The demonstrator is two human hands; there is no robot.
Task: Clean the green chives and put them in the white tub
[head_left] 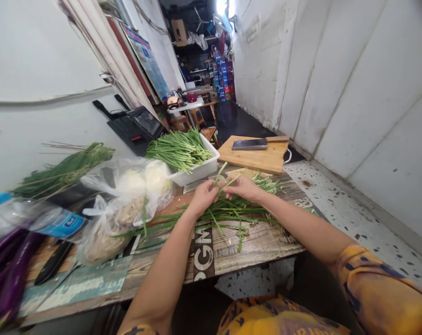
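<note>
Green stalks (231, 215) lie loose across the wood-patterned table in front of me. Above them, my left hand (205, 196) is closed round a thin green stalk that sticks up past the fingers. Close by on the right, my right hand (244, 188) pinches a green stem between thumb and fingers. Just behind my hands stands a white tub (196, 175) heaped with long green stalks (181, 150). Beyond my right hand is a pile of pale green trimmings (269, 184).
A cutting board (256, 158) holds a cleaver (250, 144) at the back right. On the left are plastic bags (106, 237), a water bottle (62, 222), purple eggplants (17, 274), a black-handled knife (52, 265) and a leafy green bundle (67, 170). White walls flank the table.
</note>
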